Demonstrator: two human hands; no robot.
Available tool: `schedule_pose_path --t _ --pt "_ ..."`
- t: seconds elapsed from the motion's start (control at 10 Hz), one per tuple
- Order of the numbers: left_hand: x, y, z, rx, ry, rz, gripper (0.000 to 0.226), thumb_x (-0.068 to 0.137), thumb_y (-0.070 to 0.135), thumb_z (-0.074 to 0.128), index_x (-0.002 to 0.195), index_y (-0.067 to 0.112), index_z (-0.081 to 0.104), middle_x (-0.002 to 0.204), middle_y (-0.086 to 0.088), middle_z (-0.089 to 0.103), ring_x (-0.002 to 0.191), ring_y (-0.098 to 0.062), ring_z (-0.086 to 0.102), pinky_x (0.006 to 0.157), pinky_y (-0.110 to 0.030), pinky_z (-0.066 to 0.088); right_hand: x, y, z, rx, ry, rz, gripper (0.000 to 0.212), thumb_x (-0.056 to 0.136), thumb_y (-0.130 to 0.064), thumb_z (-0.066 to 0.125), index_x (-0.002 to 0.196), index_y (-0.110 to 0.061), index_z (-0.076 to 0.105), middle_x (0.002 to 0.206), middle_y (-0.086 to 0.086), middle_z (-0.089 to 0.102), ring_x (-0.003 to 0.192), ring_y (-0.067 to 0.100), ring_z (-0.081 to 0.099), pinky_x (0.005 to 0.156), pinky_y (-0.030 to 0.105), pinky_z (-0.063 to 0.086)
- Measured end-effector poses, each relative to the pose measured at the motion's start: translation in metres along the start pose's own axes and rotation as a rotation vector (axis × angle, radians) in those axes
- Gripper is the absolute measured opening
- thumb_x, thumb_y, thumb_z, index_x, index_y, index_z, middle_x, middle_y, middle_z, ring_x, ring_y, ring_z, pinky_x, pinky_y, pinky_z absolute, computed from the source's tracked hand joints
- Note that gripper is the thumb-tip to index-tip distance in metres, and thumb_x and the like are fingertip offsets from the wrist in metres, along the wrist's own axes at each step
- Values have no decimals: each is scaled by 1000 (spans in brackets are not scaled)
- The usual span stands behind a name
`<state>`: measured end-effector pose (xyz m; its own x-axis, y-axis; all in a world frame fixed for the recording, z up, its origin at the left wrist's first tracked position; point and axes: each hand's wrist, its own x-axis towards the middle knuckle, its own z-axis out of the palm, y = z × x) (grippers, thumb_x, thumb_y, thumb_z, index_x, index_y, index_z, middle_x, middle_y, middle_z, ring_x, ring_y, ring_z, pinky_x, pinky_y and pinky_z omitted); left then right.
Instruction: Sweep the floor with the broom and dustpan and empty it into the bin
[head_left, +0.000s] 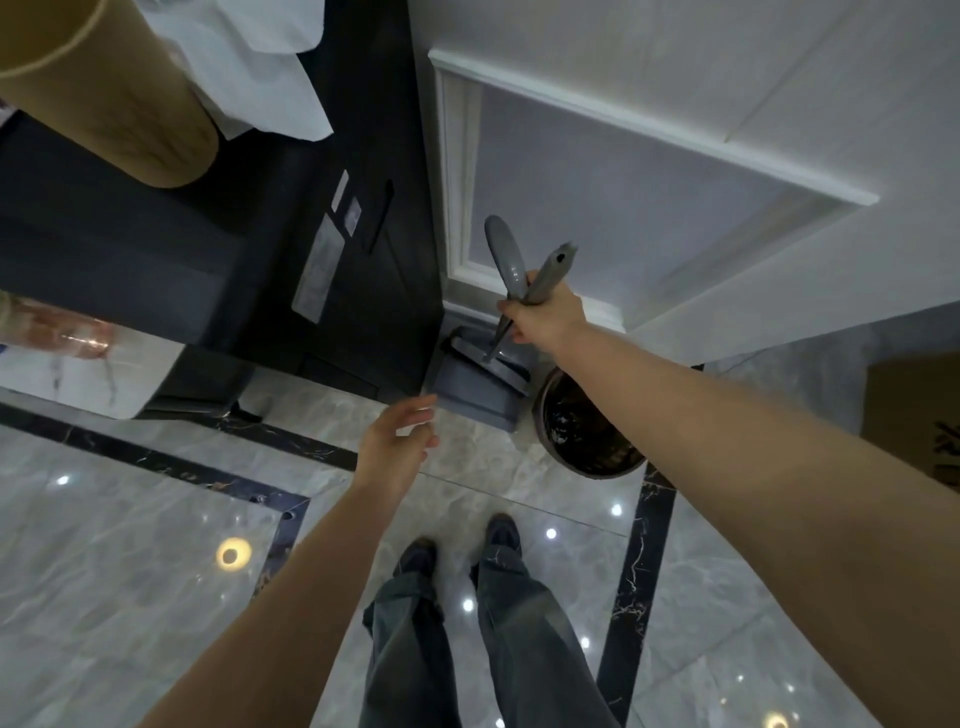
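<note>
marble floor (156, 571) | right hand (545, 322) grips both handles (524, 270) | left hand (397, 441) loose

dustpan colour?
Grey, matching the two handles the right hand grips; the dustpan shows best in the head view, by the wall corner.

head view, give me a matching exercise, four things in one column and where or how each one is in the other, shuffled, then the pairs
Things
1. right hand
2. left hand
3. dustpan
4. bin

States or places
A. round and dark, on the floor just right of the dustpan
B. fingers relaxed, holding nothing
C. gripping two grey handles together
D. grey, standing at the foot of the wall beside the dark cabinet

Pairs: 1-C, 2-B, 3-D, 4-A
</note>
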<state>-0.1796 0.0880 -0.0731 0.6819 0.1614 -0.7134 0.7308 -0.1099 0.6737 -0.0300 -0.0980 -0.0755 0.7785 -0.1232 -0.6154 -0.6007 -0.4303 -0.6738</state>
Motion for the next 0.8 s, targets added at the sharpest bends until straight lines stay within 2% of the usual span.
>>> schedule_pose_path --t 0.1,0.2,0.3,0.4,0.5,0.7,0.8 --pt "4 3 1 86 37 19 32 92 5 55 95 34 69 105 4 66 80 -21 65 73 -38 55 5 -1 2 107 -18 38 30 74 -33 69 102 -31 57 99 3 68 93 25 67 87 45 57" --pt "10 11 3 173 86 22 28 89 6 55 86 29 70 98 9 65 74 -29 62 64 -38 52 5 -2 -3 228 -15 63 26 78 -20 68 101 -22 56 91 7 62 85 25 64 87 49 57" --pt "17 21 7 175 60 62 24 87 12 60 84 33 71 105 9 68 89 -23 68 81 -47 58 3 3 -10 279 -33 44 39 79 -8 65 115 -16 52 101 10 57 94 27 64 88 49 56" --pt "19 32 13 229 16 131 25 87 13 61 83 36 69 99 8 70 88 -18 67 81 -39 58 -3 6 -15 264 -31 17 58 80 -3 65 133 -17 45 125 3 54 107 28 62 89 43 57" --pt "19 40 19 269 -6 180 25 89 8 60 88 32 69 98 5 70 89 -18 65 77 -32 52 -8 8 -15 206 -33 -30 67 81 -5 66 140 -22 40 135 -4 50 110 22 59 92 41 55" --pt "6 52 25 176 -65 219 22 90 6 62 92 27 67 106 6 68 95 -15 65 86 -37 54 -33 11 -15 220 18 -90 77 79 -8 70 145 -30 37 138 -12 47 116 16 56 96 42 53" --pt "-7 64 28 171 -52 261 15 93 8 60 99 18 69 101 4 68 95 -13 65 91 -37 54 -53 6 -24 231 27 -126 81 80 -4 68 149 -31 33 143 -9 45 117 14 56 91 40 56"
